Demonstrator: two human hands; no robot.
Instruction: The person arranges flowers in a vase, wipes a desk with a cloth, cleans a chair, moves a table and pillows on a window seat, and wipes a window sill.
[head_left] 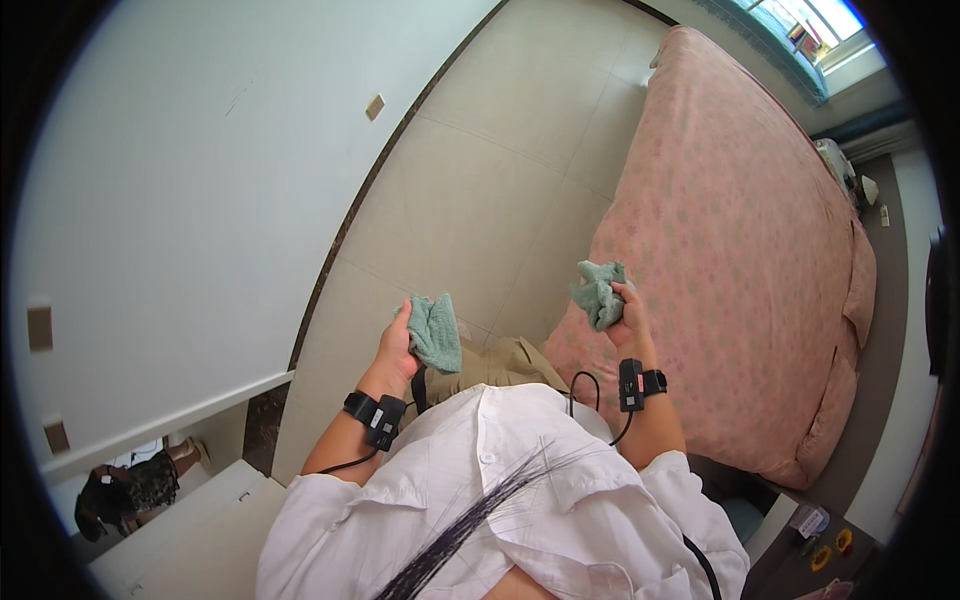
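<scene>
A green cloth (pixel 436 334), folded into a pad, is gripped in my left hand (pixel 396 340), with the thumb on top and the fingers behind it. My right hand (pixel 630 318) is closed on a second green cloth (pixel 601 296), which is crumpled into a bunch. Both hands are raised in front of my body and stand well apart. The right one is over the near left edge of the bed (pixel 730 250), which has a pink patterned cover. The left one is above the tiled floor. Each wrist wears a black strap with a small box and cable.
A white wall (pixel 200 150) with switch plates runs along the left, with dark skirting at its foot. Pale floor tiles (pixel 500 150) lie between wall and bed. A bedside table (pixel 850 530) stands at lower right. Another person (pixel 130 490) shows at lower left, beside a white cabinet (pixel 190 540).
</scene>
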